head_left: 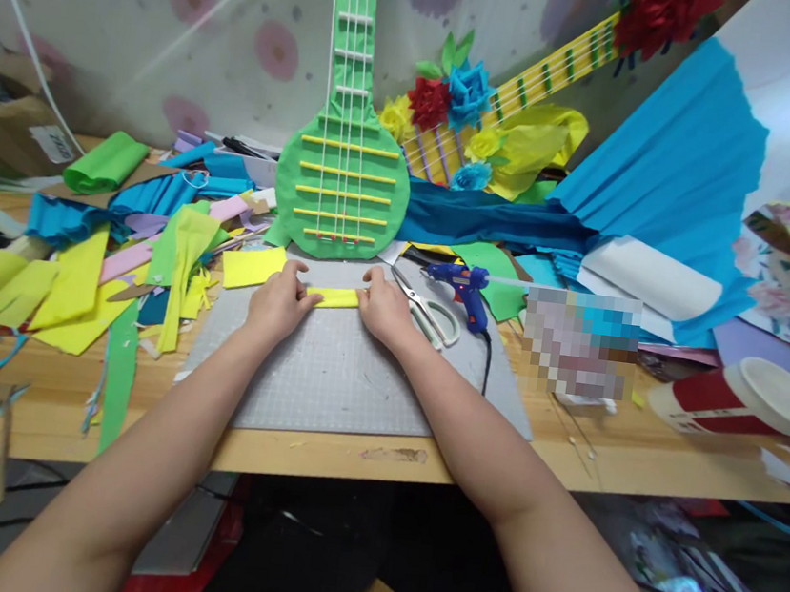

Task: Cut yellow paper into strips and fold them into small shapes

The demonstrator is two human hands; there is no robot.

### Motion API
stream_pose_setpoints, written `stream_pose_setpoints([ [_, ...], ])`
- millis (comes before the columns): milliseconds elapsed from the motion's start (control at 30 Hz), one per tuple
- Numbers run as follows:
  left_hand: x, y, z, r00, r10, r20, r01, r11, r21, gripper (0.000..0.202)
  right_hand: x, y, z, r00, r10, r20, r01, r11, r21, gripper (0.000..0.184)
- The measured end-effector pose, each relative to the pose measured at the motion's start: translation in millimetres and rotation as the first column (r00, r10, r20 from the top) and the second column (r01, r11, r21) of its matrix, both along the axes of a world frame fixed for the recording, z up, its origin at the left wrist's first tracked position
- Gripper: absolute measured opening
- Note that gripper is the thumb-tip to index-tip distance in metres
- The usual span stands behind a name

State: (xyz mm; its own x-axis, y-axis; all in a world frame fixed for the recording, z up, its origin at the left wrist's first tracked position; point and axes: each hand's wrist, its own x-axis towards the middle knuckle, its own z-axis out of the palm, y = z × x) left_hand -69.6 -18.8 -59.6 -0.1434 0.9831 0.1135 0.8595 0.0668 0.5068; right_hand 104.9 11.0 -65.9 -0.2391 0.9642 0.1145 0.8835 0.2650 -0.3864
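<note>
Here we go, I'm looking down over both arms: the left hand (279, 301) and the right hand (383, 309) sit close together at the far edge of the grey cutting mat (341, 381), and the yellow strip (335, 298) runs straight between them. Left fingers are curled in and closed on the strip's left end, right fingers are curled in and closed on its right end, both hands low on the mat. Only the short middle stretch of the strip shows between the two thumbs.

The strip is bright yellow, narrow and flat, lying left to right. It looks folded along its length, though from up here I can't be sure.

Just right of the right hand lie scissors (428, 315) with pale handles, and beyond them a blue glue gun (469, 291) with its black cord trailing toward me. A yellow sheet (253, 266) lies just left of the left hand.

The mat rests on a wooden table (598, 455). Yellow, green and blue paper scraps (79, 286) crowd the left side, a green paper guitar (344, 174) leans against the flowered far wall, and blue pleated paper (669, 176) fans out on the right
</note>
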Motion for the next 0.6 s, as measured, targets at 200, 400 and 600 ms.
stream_pose_setpoints([
  [200,1,4,-5.7,0.968,-0.048,0.248,0.021,0.994,0.111,0.040,3,4,-6.6,0.943,0.003,-0.333,0.007,1.000,0.028,0.019],
  [400,4,5,-1.1,0.622,0.026,0.783,-0.082,0.996,0.033,0.052,8,7,-7.9,0.654,0.090,-0.751,-0.070,0.996,0.059,0.023],
  [600,5,1,5.9,0.665,0.035,0.746,-0.145,0.986,0.083,0.058,9,6,-3.3,0.633,0.032,-0.774,-0.103,0.994,-0.042,0.038],
])
